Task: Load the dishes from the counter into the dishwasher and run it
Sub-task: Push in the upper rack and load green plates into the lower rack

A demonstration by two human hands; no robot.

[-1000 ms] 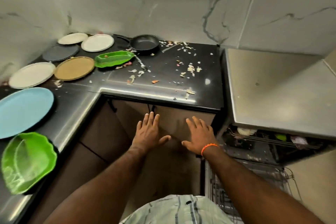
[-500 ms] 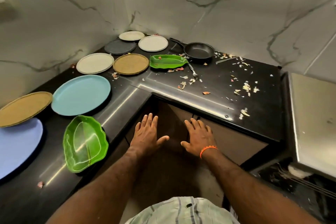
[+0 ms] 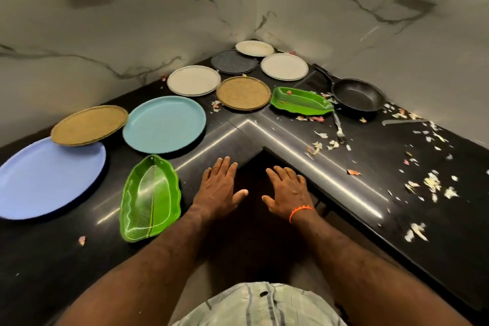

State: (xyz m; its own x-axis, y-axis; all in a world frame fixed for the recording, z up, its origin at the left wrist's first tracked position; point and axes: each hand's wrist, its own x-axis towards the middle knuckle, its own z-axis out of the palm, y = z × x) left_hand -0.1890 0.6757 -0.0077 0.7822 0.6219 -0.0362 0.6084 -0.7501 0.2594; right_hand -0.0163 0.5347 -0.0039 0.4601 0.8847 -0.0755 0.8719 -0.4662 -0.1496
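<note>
Both hands flat, fingers straight and spread, holding nothing. Left hand (image 3: 219, 188) and right hand (image 3: 287, 190) hover palms-down side by side at the inner corner of the black L-shaped worktop (image 3: 436, 219); can't tell if fingertips touch the edge. Orange band (image 3: 300, 212) on the right wrist.

Dishes all on the worktop, none in hand:
- near green leaf-shaped tray (image 3: 150, 198), just left of the left hand
- large blue plate (image 3: 50, 180) at far left, a woven tan plate (image 3: 88, 125) overlapping its far rim
- light blue plate (image 3: 164, 124) beside that
- toward the corner: white plate (image 3: 194, 80), second woven tan plate (image 3: 243, 92), dark grey plate (image 3: 234, 61), two more white plates (image 3: 284, 66) and (image 3: 254, 48)
- second green tray (image 3: 301, 101), its end beside the black frying pan (image 3: 356, 94)
- fork (image 3: 338, 127) lying just in front of that tray

Food scraps (image 3: 431, 182) scattered over the right arm of the worktop. Dishwasher not in frame.
</note>
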